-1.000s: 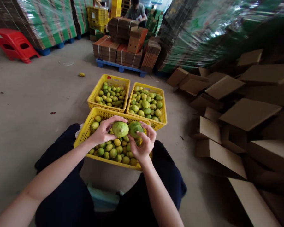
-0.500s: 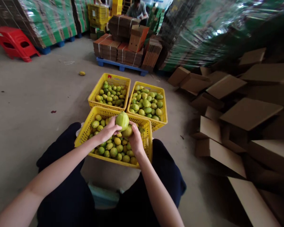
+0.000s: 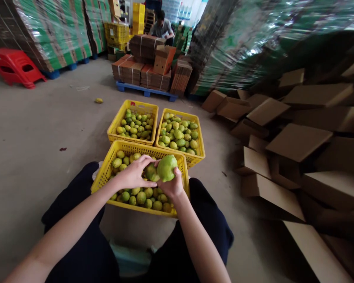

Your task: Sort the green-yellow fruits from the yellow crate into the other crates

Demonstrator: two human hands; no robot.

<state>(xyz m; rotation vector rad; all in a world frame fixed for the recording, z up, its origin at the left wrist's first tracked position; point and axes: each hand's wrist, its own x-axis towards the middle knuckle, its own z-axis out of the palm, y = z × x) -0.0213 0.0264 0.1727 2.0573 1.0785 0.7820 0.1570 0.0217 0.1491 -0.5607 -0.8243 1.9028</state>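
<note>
Above the front yellow crate (image 3: 140, 208), both of my hands are close together with fruit in them. My right hand (image 3: 173, 188) grips a large, pale green lemon (image 3: 166, 168), its thumb on the right side. My left hand (image 3: 135, 173) curves its thumb and fingers around a smaller, darker yellow-green lemon (image 3: 151, 172), which sits against the large one. Whether the right fingers also touch the smaller lemon is hidden. Below the hands, many green and yellow lemons (image 3: 141, 197) fill the crate.
Two more yellow crates of lemons, left (image 3: 110, 135) and right (image 3: 202, 147), stand behind the front one. Open cardboard boxes (image 3: 299, 141) heap at the right. A loose lemon (image 3: 98, 100), a red stool (image 3: 16, 67) and a blue pallet (image 3: 147, 91) are farther off. A person (image 3: 163, 29) sits behind.
The large green lemon has passed from my left hand to my right. My left hand now curves around the smaller lemon. The view has tilted up slightly.
</note>
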